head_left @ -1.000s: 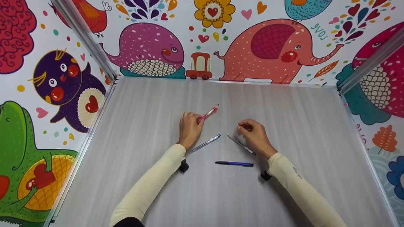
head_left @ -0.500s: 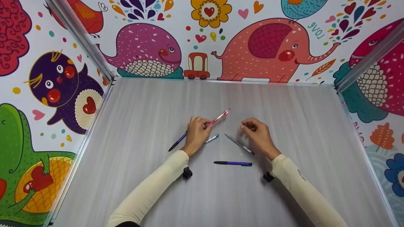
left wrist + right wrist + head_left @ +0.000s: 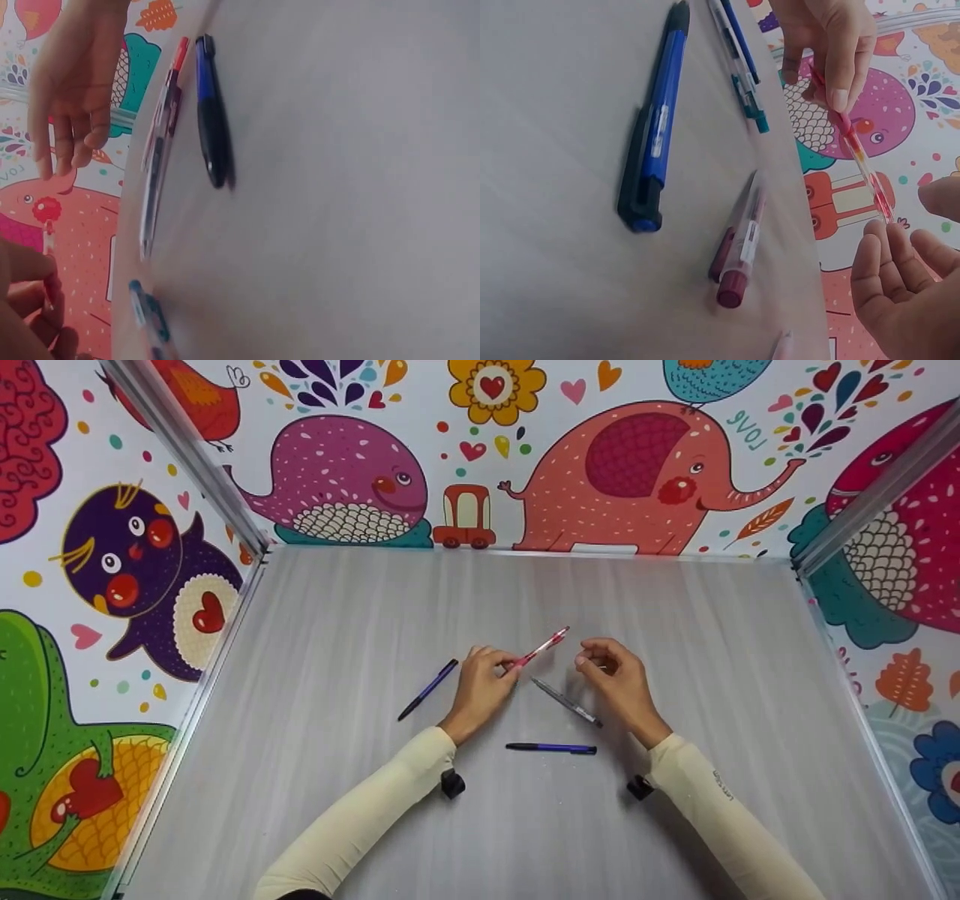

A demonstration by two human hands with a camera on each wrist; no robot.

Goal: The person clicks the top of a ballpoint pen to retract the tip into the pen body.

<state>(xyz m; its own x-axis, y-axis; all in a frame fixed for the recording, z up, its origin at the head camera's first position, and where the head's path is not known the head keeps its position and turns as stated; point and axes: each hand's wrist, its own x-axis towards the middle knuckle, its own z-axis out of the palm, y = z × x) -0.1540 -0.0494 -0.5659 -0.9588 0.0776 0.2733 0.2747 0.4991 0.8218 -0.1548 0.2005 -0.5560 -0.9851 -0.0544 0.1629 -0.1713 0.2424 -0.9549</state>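
My left hand (image 3: pixel 484 686) pinches a clear pen with red ends (image 3: pixel 546 646) between thumb and fingers near one end. The pen slants away to the right, its free end toward my right hand (image 3: pixel 619 679). In the right wrist view that end is close to the fingertips (image 3: pixel 877 231) of my right hand, whose fingers are loosely bent, with thumb apart. Below the hands lies a clear pen with a dark red end (image 3: pixel 742 247). A clear pen with a teal end (image 3: pixel 150 319) is hidden behind my left hand in the head view.
A blue and black pen (image 3: pixel 551 748) lies crosswise nearer the body. Another blue pen (image 3: pixel 427 690) lies slanted left of my left hand. The grey tabletop (image 3: pixel 360 607) is bordered by metal rails and walls with printed cartoon animals.
My left hand has moved right and slightly nearer the body with the red pen, toward my right hand. The left blue pen came into view; the teal-ended pen became covered. My right hand barely shifted.
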